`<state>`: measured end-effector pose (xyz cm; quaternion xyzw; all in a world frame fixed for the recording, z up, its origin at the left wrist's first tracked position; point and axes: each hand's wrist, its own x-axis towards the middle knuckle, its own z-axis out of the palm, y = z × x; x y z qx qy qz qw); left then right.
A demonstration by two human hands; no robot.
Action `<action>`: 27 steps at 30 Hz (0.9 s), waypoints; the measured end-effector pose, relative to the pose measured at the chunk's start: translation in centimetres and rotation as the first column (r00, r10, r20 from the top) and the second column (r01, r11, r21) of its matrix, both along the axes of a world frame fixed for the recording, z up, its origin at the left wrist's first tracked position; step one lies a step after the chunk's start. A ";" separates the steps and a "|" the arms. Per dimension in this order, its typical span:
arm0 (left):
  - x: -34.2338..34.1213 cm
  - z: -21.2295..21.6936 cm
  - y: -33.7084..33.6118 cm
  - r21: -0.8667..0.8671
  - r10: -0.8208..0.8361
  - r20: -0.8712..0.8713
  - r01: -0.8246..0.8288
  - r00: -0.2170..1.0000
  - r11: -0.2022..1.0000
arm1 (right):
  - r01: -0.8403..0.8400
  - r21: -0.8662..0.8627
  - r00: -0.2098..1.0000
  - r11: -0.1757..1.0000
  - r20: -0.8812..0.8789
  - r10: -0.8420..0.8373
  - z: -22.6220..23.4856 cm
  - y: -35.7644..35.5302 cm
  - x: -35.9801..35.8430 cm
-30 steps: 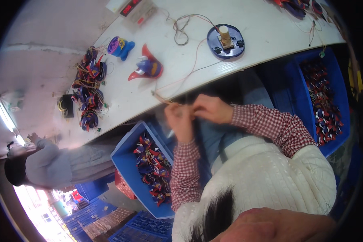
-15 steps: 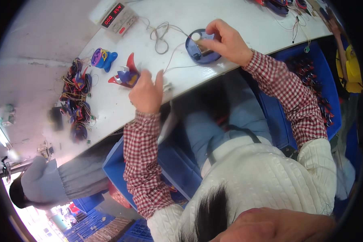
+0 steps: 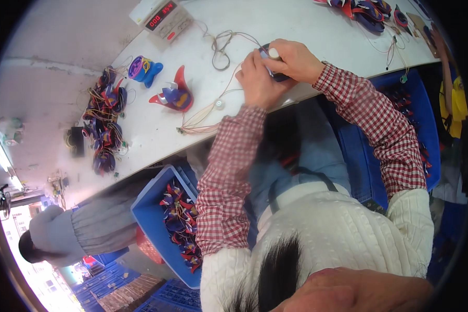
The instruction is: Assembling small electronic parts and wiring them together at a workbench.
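Both my hands meet over a round dark-blue device [image 3: 280, 77] on the white table, hiding most of it. My left hand [image 3: 260, 80] lies against its near-left side, fingers bent around it. My right hand [image 3: 298, 61] is closed at its far-right side, with a white round knob [image 3: 273, 53] by the thumb and forefinger. What lies between those fingers is hidden. Left of my hands sits a purple toy part with red horns [image 3: 177, 98]. Thin wires [image 3: 203, 115] and a small white disc [image 3: 219, 104] lie beside it.
A power supply with a red display [image 3: 164, 20] stands at the far left, its cable [image 3: 222, 49] looped toward the device. A blue-purple wired piece [image 3: 143, 71] and a heap of wired parts [image 3: 103, 125] lie left. Blue bins [image 3: 153, 229] flank my lap. Another person [image 3: 96, 226] is at lower left.
My left hand has left the red-horned toy part and moved right onto the round device. My right hand has closed in over the device. The view has shifted slightly.
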<state>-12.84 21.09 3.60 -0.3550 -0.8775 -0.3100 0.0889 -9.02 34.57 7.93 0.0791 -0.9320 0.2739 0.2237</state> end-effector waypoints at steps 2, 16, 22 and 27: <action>-0.1 -0.2 0.1 0.005 -0.009 0.050 0.009 0.999 1.000 | 0.007 -0.012 0.999 1.000 -0.032 -0.007 -0.2 -0.1 0.4; 2.7 3.9 -9.9 0.231 0.072 -0.089 -0.050 0.993 0.972 | 0.215 -0.059 0.967 0.975 0.153 -0.204 2.2 7.9 -2.9; -2.9 2.5 -23.0 -0.002 0.485 0.167 -0.491 0.859 0.871 | 0.279 -0.217 0.938 0.935 0.268 -0.218 2.9 5.3 -2.6; -8.6 1.8 -23.9 -0.210 0.339 0.221 -0.294 0.915 0.932 | -0.188 -0.030 0.933 0.982 -0.317 0.169 3.0 -3.2 -0.8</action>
